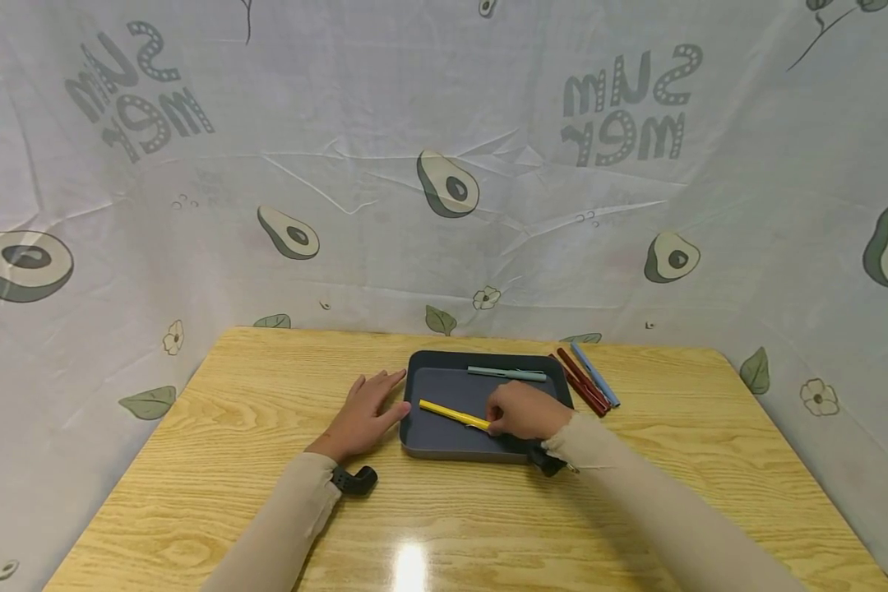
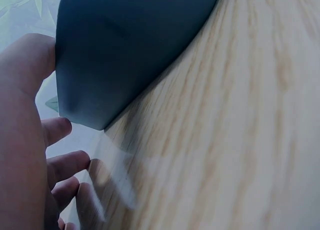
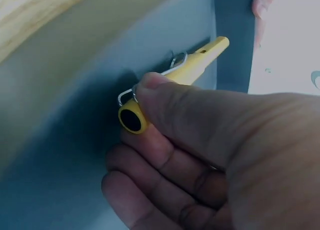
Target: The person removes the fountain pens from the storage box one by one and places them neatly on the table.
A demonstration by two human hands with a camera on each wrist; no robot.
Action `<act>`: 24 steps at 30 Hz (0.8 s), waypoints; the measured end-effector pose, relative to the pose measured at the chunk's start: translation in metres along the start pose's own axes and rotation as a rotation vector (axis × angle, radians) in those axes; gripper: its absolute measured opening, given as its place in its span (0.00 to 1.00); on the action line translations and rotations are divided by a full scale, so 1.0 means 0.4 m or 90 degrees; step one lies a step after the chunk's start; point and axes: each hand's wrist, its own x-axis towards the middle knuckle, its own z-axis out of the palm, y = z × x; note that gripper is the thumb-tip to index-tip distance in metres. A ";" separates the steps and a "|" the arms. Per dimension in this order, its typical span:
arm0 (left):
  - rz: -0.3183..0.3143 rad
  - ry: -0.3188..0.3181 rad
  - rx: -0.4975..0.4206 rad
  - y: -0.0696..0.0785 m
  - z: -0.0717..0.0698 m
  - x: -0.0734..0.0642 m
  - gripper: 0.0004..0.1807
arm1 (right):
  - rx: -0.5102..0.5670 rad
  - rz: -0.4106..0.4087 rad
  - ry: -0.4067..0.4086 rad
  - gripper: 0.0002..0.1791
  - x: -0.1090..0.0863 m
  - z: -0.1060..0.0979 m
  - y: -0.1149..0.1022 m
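Head cam: R hand (image 1: 527, 410) pinches yellow pen (image 1: 451, 413) inside dark tray (image 1: 438, 386); can't quite tell if it's touching the base. L hand (image 1: 365, 418), fingers extended, thumb at tray's L wall. Grey-green pen (image 1: 506, 374) behind; red pens (image 1: 584, 381) + blue pen (image 1: 595, 376) on desk (image 1: 266, 395), R side.

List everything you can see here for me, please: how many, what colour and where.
Table: 1, light wood, across the foreground
Cloth: 1, white with green and grey prints, behind the table
Tray: 1, dark grey, on the table
Yellow pen: 1, yellow, within the tray
Grey-green pen: 1, grey-green, in the tray's far part
Dark red pens: 2, dark red, right of the tray
Blue pen: 1, blue, beside the dark red pens
Sleeves: 2, beige, on the forearms
Left hand: 1, at the tray's left side
Right hand: 1, pinching the yellow pen
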 end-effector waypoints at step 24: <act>-0.007 -0.004 -0.001 0.000 -0.003 0.001 0.39 | -0.044 0.021 0.067 0.08 -0.011 -0.003 0.003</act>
